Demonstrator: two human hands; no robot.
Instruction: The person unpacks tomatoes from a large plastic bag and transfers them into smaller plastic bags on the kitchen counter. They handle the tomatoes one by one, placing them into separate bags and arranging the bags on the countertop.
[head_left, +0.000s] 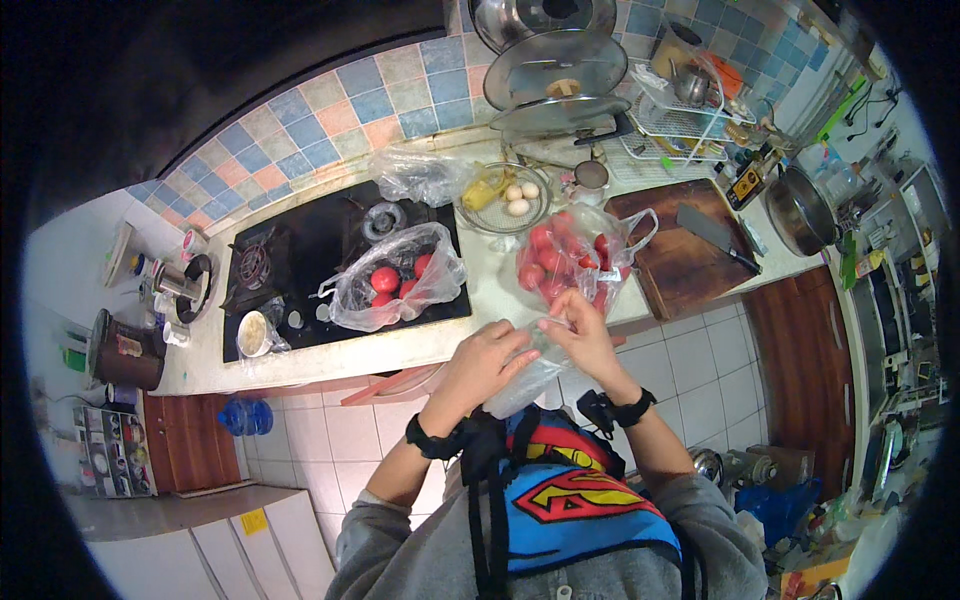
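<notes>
A clear plastic bag (525, 382) hangs between my hands in front of the counter's edge. My left hand (491, 360) grips its left side, and my right hand (581, 330) pinches its upper rim. Just beyond my right hand, a clear bag of red tomatoes (551, 259) stands on the counter. Another open plastic bag (352, 300) with several red tomatoes (385, 280) lies on the black gas hob. Behind them, a wire mesh basket (491, 221) holds eggs (518, 207) and something yellow. A crumpled clear bag (420, 172) lies left of the basket.
At right, a cleaver (705, 229) rests on a wooden cutting board (660, 277), with a steel pot (799, 210) beyond. Pot lids (555, 71) stand against the tiled wall. A white cup (255, 335) sits at the hob's front left corner. Below the counter is a partly open cabinet door (397, 384).
</notes>
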